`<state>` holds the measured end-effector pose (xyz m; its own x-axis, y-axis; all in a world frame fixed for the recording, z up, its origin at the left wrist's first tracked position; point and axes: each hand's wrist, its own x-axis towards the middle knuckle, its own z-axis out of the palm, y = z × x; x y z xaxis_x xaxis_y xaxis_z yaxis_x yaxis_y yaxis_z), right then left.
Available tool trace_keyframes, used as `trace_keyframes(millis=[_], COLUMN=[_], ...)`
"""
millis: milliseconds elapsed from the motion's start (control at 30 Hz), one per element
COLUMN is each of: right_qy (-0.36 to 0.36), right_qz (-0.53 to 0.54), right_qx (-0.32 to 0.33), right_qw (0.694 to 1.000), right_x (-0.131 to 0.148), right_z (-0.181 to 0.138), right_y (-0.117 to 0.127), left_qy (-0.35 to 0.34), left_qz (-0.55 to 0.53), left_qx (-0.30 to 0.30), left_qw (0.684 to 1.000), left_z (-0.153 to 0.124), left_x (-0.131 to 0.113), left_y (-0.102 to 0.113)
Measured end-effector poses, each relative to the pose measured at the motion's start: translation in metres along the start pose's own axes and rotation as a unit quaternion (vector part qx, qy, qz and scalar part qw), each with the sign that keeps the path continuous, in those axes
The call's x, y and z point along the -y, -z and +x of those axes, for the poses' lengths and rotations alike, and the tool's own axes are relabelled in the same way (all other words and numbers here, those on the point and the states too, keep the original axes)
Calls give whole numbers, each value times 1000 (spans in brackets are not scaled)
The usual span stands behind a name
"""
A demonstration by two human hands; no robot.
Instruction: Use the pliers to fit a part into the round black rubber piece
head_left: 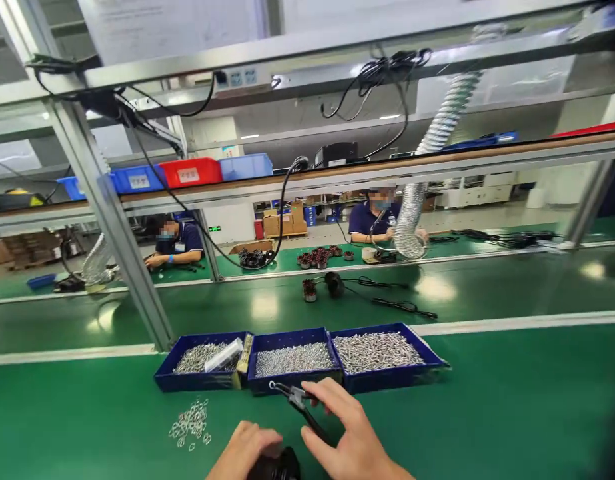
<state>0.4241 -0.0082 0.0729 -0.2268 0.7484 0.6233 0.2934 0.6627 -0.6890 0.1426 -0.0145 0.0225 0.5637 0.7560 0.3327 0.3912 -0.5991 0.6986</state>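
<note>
Left hand (244,448): laid over a dark round part (277,465) at the bottom edge; the fingers are curled on its top, so the part is held down against the desk (512,413).
Right hand (347,433): a pair of black pliers (301,405) is grasped by the handles, the fingers wrapped loosely, the tips pointed toward the trays.
Step in hand, judged: the pliers are probably being brought to the dark part; the part is best kept pinned flat and the plier tips kept closed until they are seated.
Loose rings (191,423): a small scatter of metal rings is left on the desk, left of the hands, well within reach.
Blue trays (297,383): three are set side by side just beyond the hands, each filled with small metal pieces; a white tube (223,355) is laid in the left one.
Far side: two other people are seated at the opposite desk, beside motor-like parts (318,257) and a ribbed hose (412,220).
Hidden: most of the dark part is cut off by the frame; its shape cannot be told.
Hard to make out: the plier tips are blurred.
</note>
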Motion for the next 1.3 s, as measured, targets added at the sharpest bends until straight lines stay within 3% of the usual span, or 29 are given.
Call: trace_keyframes(millis=[133, 267, 633, 1100, 1300], right_qy=[123, 155, 161, 157, 163], right_qz=[-96, -145, -190, -196, -213], right_qx=[19, 48, 119, 130, 138], right_qw=[988, 976, 961, 959, 954], right_x=[-1, -5, -18, -21, -22], right_z=[0, 5, -3, -1, -2], right_y=[5, 5, -8, -13, -10], left_qy=[140, 198, 188, 132, 145], left_qz=[-177, -223, -152, -182, -109], left_qx=[-76, -125, -110, -69, -82], left_qw=[971, 946, 964, 972, 980], left_z=[8, 15, 4, 4, 7], left_x=[-24, -20, -6, -1, -8], left_y=[10, 23, 20, 29, 29])
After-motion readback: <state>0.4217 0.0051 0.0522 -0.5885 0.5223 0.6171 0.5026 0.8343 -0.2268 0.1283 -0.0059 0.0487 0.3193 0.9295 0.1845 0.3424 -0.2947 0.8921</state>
